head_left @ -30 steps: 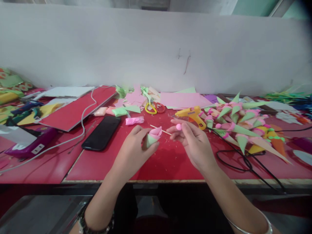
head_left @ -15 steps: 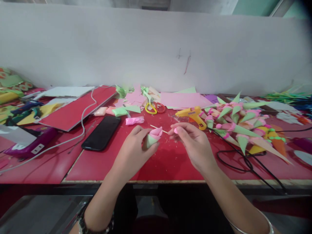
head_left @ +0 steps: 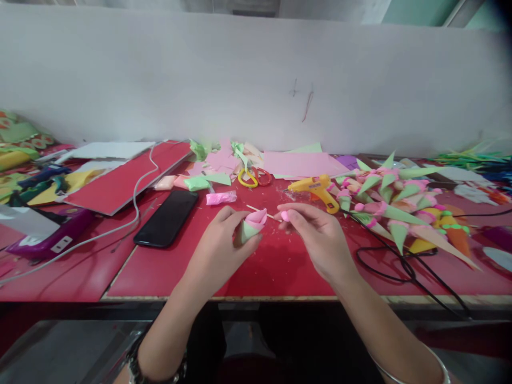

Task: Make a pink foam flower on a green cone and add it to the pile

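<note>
My left hand (head_left: 222, 248) is closed around a small green and pink rolled cone (head_left: 251, 225), its pink opening tilted up to the right. Between the thumb and fingertips of my right hand (head_left: 318, 234) is a small bright pink ball (head_left: 285, 216). The two hands are apart, with a thin wooden stick (head_left: 256, 209) lying on the table just beyond them. Behind the cone lies a bright pink clay packet (head_left: 221, 198).
A black phone (head_left: 166, 218) lies left of my hands. A yellow glue gun (head_left: 314, 188) and many-coloured paper cones (head_left: 386, 194) are at the right, with a black cable (head_left: 400, 266). Scissors (head_left: 255, 177) lie behind, near pink sheets (head_left: 302, 163).
My right hand has moved slightly left with the pink ball, a little closer to the cone. My left hand and the cone look almost still.
</note>
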`<state>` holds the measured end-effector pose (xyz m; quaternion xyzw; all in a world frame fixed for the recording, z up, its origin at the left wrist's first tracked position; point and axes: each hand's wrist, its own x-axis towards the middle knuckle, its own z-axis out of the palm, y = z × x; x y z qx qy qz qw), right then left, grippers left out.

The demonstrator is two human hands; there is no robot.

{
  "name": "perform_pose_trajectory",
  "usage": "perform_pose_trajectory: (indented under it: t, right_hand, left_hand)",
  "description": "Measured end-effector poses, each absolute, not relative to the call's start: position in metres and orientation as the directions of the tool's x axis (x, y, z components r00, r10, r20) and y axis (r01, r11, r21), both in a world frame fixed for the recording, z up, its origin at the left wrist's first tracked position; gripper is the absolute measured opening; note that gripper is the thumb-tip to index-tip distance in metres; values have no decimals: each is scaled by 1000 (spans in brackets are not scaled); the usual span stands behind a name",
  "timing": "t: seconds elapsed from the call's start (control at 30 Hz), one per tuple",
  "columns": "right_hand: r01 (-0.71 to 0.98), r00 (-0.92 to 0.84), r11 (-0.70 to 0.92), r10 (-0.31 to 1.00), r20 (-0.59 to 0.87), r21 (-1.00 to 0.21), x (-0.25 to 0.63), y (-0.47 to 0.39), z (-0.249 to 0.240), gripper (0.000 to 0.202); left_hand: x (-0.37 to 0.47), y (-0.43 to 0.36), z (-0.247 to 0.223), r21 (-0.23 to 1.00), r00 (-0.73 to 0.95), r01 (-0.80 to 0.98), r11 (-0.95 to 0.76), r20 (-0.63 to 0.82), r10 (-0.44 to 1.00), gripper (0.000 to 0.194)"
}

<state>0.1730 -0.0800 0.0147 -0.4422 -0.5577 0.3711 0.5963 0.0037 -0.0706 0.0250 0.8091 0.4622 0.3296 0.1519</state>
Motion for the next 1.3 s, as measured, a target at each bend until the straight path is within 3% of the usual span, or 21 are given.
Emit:
perform_pose_trajectory:
  t: [0.1,0.3,0.5,0.7,0.93,1.13,1.3]
  right_hand:
    - [91,157,347,921,358,-933,173,-80,16,5]
    - [-37,122,332,938,326,-942,172,-79,14,15]
    - [80,149,330,929,339,-941,173,-80,15,12]
    - [-56,131,318,942,309,-946,172,-78,14,12]
    - [120,167,340,919,357,-933,174,-79,14,12]
    - [13,158,331,931,329,-943,173,-78,15,13]
    - [46,133,332,933,335,-942,174,-80,15,18]
  left_hand:
    - [3,-70,25,551,356,648,-526,392,848,21]
    - [3,-71,27,552,359,646,-526,389,849,23]
    - [3,-71,27,559,361,643,-523,381,851,20]
    - [3,-71,27,551,361,644,-531,393,846,21]
    - [4,-71,28,552,363,649,-523,380,851,19]
    - [4,-72,27,555,362,648,-522,378,852,21]
    - [4,-71,27,553,366,652,-519,370,854,20]
